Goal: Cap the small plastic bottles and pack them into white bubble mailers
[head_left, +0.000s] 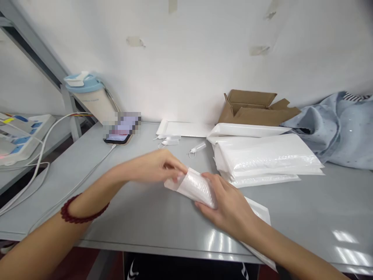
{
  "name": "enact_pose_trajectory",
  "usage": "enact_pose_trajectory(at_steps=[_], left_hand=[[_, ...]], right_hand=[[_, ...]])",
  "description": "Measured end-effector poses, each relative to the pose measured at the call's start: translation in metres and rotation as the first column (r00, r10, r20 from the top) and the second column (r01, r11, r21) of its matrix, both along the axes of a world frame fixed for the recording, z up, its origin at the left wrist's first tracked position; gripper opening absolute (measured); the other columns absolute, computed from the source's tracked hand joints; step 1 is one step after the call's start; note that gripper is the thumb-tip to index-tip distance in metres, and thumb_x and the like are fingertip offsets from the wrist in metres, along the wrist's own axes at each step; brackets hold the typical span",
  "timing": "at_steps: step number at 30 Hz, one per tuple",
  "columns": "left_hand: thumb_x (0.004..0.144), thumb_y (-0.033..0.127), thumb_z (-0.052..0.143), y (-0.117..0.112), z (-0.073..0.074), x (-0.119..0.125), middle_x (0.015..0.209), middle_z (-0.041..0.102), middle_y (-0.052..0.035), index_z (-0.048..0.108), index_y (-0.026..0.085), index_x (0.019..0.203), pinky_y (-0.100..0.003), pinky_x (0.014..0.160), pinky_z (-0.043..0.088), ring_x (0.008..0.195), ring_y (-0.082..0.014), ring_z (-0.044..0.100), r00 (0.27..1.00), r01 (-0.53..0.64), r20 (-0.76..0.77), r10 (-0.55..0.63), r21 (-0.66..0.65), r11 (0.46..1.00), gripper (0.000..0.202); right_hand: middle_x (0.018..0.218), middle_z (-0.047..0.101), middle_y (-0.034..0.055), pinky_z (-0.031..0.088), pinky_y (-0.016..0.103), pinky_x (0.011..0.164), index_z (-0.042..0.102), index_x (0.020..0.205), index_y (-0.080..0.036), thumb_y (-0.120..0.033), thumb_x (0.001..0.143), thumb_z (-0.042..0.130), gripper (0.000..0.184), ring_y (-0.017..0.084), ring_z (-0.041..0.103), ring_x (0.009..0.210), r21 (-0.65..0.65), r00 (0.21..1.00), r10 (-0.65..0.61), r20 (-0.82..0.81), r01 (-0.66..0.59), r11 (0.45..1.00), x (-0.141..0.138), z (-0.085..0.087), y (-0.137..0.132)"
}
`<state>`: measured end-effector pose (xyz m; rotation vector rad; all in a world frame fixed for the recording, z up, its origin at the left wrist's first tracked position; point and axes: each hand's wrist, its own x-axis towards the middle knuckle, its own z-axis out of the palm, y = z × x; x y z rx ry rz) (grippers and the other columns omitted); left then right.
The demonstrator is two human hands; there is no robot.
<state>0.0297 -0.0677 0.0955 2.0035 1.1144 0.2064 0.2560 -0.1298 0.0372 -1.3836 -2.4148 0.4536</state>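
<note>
A white padded bubble mailer [196, 186] lies tilted on the grey table [140, 217] in front of me. My right hand [227, 202] grips its middle from below, fingers curled round it. My left hand [157, 166], with a dark red bead bracelet [78, 212] on the arm, pinches the mailer's open left end; whether anything small is between the fingers is hidden.
A stack of white mailers [262, 157] lies to the right, an open cardboard box [256, 107] behind it. Small white items [170, 140] and a flat white sheet [186, 128] sit mid-table. A phone [118, 138] with cable, a lidded cup [90, 97], a power strip [20, 136], blue cloth [340, 124].
</note>
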Motion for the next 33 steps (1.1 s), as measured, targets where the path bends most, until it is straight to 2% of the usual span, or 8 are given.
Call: enact_pose_trajectory(at_steps=[2,4,7,12,15,21,27,33], left_hand=[[0.081,0.035,0.053,0.013,-0.001,0.003,0.064,0.065,0.0013,0.071,0.021,0.088,-0.023,0.049,0.038,0.055,-0.0128,0.054,0.988,-0.153,-0.016,0.154,0.036,0.988,0.024],[0.080,0.039,0.053,0.028,-0.010,0.013,0.073,0.068,-0.0021,0.070,0.018,0.084,-0.026,0.057,0.042,0.062,-0.0156,0.058,0.946,-0.320,0.020,0.322,0.187,0.929,0.027],[0.072,0.046,0.062,0.044,-0.031,0.037,0.091,0.069,-0.0067,0.068,0.015,0.093,-0.029,0.067,0.045,0.079,-0.0220,0.062,0.945,-0.310,-0.015,0.327,0.277,0.910,0.037],[0.075,0.030,0.056,0.055,-0.051,0.055,0.076,0.067,-0.0074,0.067,0.013,0.073,-0.029,0.061,0.041,0.073,-0.0222,0.060,0.955,-0.255,-0.067,0.288,0.307,0.917,0.020],[0.076,0.028,0.055,0.054,-0.038,0.035,0.063,0.062,-0.0022,0.065,0.015,0.066,-0.026,0.055,0.038,0.062,-0.0175,0.056,0.962,-0.232,-0.081,0.261,0.261,0.937,0.020],[0.080,0.042,0.056,0.034,0.001,-0.032,0.054,0.052,0.0035,0.067,0.022,0.075,-0.023,0.046,0.033,0.049,-0.0114,0.045,0.963,-0.253,-0.071,0.260,0.092,0.963,0.023],[0.080,0.043,0.057,0.017,0.001,-0.061,0.055,0.054,0.0028,0.070,0.026,0.078,-0.021,0.047,0.033,0.051,-0.0118,0.046,0.969,-0.196,-0.145,0.199,0.031,0.980,0.022],[0.080,0.035,0.058,0.012,0.000,-0.060,0.072,0.065,0.0000,0.070,0.023,0.078,-0.022,0.060,0.044,0.067,-0.0158,0.057,0.992,-0.013,-0.123,-0.016,-0.234,0.972,0.017]], right_hand=[[0.100,0.058,0.0105,0.049,0.039,0.068,0.040,0.120,-0.015,-0.028,0.078,0.059,0.047,0.026,0.058,0.086,-0.012,1.000,-0.007,0.004,0.007,1.000,-0.001,0.002,-0.001],[0.102,0.057,0.0113,0.049,0.040,0.070,0.041,0.120,-0.014,-0.027,0.078,0.058,0.047,0.027,0.057,0.087,-0.028,1.000,0.004,0.017,-0.004,1.000,-0.001,0.003,-0.003],[0.102,0.056,0.0117,0.048,0.042,0.073,0.040,0.121,-0.013,-0.024,0.077,0.058,0.049,0.028,0.055,0.089,-0.028,0.999,0.030,0.043,-0.029,0.999,-0.001,0.000,-0.007],[0.103,0.055,0.0110,0.048,0.042,0.072,0.037,0.123,-0.015,-0.020,0.078,0.056,0.050,0.026,0.053,0.088,0.013,0.999,0.035,0.008,-0.036,0.999,0.001,-0.007,-0.010],[0.102,0.055,0.0105,0.049,0.042,0.071,0.038,0.122,-0.016,-0.021,0.077,0.056,0.048,0.026,0.053,0.087,0.004,1.000,0.015,-0.003,-0.015,1.000,0.002,-0.008,-0.009],[0.103,0.056,0.0122,0.049,0.043,0.072,0.039,0.122,-0.016,-0.025,0.078,0.057,0.049,0.028,0.055,0.090,-0.022,1.000,-0.010,-0.003,0.010,1.000,0.001,-0.007,-0.004],[0.110,0.055,0.0154,0.049,0.046,0.077,0.033,0.129,-0.013,-0.029,0.078,0.059,0.059,0.031,0.054,0.097,0.015,0.999,-0.006,0.053,0.005,1.000,0.000,-0.008,-0.004],[0.110,0.054,0.0148,0.050,0.046,0.076,0.026,0.132,-0.015,-0.025,0.079,0.057,0.062,0.030,0.055,0.095,0.063,0.999,0.012,0.049,-0.016,0.998,0.000,-0.012,-0.008]])
